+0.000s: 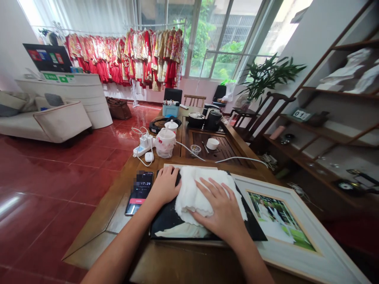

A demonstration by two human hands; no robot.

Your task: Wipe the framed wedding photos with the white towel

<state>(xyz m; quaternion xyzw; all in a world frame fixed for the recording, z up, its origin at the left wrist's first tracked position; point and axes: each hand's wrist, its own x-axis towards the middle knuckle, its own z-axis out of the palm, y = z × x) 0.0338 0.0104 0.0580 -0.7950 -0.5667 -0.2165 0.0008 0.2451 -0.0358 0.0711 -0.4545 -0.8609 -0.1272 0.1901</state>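
Both my hands lie on a folded white cloth (201,193) in the middle of the view. My left hand (165,185) rests flat at the cloth's left edge, close to a smartphone (139,192) lit with a clock display. My right hand (220,209) presses on the cloth with its fingers spread. Under the cloth lies a glossy black-edged photo panel (168,221), mostly hidden by the cloth and my hands. To the right, partly under the panel, is a white-matted framed wedding photo (280,221).
The wooden table (189,252) holds a tea tray (210,146) with a kettle, cups and white cables. A white plug strip (144,145) sits beyond the phone. A red tiled floor (50,185) lies left of the table, with a rack of red garments (124,55) behind.
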